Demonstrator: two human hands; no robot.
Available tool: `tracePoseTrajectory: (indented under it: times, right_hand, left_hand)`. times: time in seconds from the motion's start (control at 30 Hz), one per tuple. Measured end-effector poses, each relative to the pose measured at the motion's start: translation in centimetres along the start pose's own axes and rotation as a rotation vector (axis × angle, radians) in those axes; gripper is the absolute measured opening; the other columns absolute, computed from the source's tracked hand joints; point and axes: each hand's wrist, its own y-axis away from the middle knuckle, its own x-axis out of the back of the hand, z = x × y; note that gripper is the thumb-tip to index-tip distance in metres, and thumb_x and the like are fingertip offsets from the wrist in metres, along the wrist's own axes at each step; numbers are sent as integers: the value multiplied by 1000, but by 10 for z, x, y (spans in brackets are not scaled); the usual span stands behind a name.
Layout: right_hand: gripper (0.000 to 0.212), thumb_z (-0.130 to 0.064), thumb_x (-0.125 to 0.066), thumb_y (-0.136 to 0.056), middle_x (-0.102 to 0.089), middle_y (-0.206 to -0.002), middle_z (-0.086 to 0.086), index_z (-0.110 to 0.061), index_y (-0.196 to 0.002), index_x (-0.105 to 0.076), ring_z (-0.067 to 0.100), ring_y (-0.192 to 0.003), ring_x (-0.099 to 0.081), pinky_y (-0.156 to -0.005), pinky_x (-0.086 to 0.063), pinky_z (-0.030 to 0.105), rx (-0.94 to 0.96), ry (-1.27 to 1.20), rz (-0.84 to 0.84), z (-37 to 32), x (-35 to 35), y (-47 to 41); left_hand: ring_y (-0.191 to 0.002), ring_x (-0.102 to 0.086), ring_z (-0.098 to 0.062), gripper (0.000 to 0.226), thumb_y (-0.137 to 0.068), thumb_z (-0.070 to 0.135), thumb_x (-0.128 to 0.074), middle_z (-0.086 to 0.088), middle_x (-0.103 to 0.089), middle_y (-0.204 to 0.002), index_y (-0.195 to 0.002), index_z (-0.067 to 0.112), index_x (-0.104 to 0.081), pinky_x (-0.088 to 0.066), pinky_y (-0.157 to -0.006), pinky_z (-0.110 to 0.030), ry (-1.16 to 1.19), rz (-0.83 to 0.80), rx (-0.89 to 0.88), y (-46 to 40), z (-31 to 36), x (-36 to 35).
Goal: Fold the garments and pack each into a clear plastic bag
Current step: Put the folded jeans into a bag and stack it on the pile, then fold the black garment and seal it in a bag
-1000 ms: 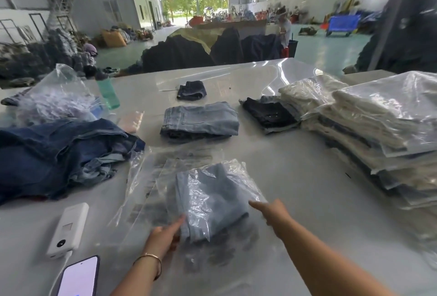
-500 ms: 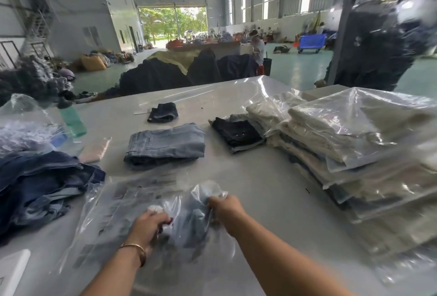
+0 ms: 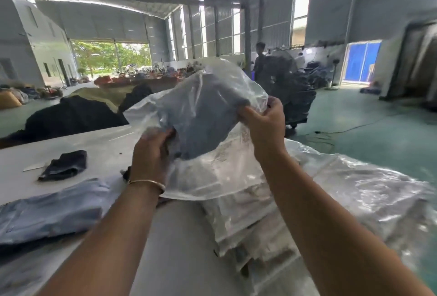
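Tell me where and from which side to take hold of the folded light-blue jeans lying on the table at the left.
Grip the folded light-blue jeans across their thick folded edge on the right, nearest the left hand, probably reaching in from that side. They lie flat and free on the table, and holding the stacked layers together there should keep the fold intact. Both hands now hold the bagged garment.

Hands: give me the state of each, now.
Left hand: closed, gripping the bagged jeans at the lower left.
Right hand: closed, pinching the clear plastic bag at its right edge.
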Motion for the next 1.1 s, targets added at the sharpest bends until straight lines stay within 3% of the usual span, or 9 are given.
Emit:
tracePoseTrajectory:
  times: [0.13, 0.2, 0.3, 0.43, 0.57, 0.7, 0.9, 1.0, 1.1]
  right_hand:
    - [79, -27, -71, -82, -42, -141, 11, -17, -148, -28, 29, -125, -44, -101, -40, 40, 69, 916, 147, 26, 52, -53]
    - [66, -33, -66, -85, -32, -150, 6, -25, -144, -36, 28, -136, -31, -111, -28, 51, 107, 1350, -13, 47, 68, -55]
    - [40, -40, -56, -90, -41, -145, 0, -31, -129, -54, 23, -139, -29, -115, -5, 60, 5, 1539, -459, 77, 70, -42]
    - [46, -36, -48, -93, -41, -144, 7, -21, -137, -48, 32, -139, -29, -113, 3, 66, -128, 1758, -575, 84, 43, -26]
    - [44, -32, -50, -92, -44, -142, 7, -19, -133, -48, 29, -137, -31, -113, -5, 62, 88, 1662, -632, 83, -19, 1]
    - [38, -35, -52, -86, -53, -126, 1, -24, -122, -56, 26, -122, -43, -103, -31, 44, 319, 1319, -783, 107, -90, 60]
    - [39, -31, -51, -87, -55, -125, 4, -18, -124, -54, 27, -115, -50, -92, -45, 37, -113, 1154, -1088, 215, -189, 150]
    - [39, -28, -50, -92, -54, -131, 7, -16, -129, -49, 28, -118, -51, -95, -45, 34, -295, 1164, -1107, 282, -222, 165]
    - [32, -24, -49, -92, -54, -129, 7, -13, -122, -49, 27, -120, -48, -95, -43, 33, -278, 1223, -1056, 345, -250, 157]
  left_hand:
    - [-49, -52, -12, 21, -88, 31, -67, -1, -52, -64, -79, 16, -57, -43, -44, -22, -66, -83, 411, -13, -63, -61]
    - [-49, -48, -12, 15, -88, 18, -68, -5, -51, -64, -86, 7, -58, -39, -37, -17, -305, -213, 497, -3, -97, -69]
    - [-58, -51, -10, 6, -86, 6, -67, -5, -60, -73, -85, 9, -62, -40, -42, -11, -562, -292, 400, 11, -124, -66]
    - [-53, -52, -7, 7, -87, 5, -66, -5, -59, -74, -93, 6, -62, -37, -40, -12, -489, -258, 419, 16, -117, -49]
    - [-52, -55, -6, 3, -90, 6, -61, -7, -62, -76, -90, 8, -62, -39, -44, -13, -473, -219, 417, 24, -107, -5]
    - [-54, -58, -5, 11, -93, 9, -56, 0, -67, -74, -87, 11, -65, -41, -47, -13, -463, -109, 502, 46, -110, 75]
    - [-59, -61, -14, 13, -91, 10, -58, -3, -72, -72, -86, 7, -70, -40, -53, -20, -377, 237, 690, 71, -128, 218]
    - [-58, -61, -11, 15, -93, 11, -57, -1, -72, -70, -85, 9, -69, -41, -55, -20, -315, 328, 665, 50, -141, 260]
    - [-58, -62, -9, 17, -93, 12, -56, 0, -72, -71, -83, 11, -69, -42, -57, -21, -263, 379, 625, 17, -157, 293]
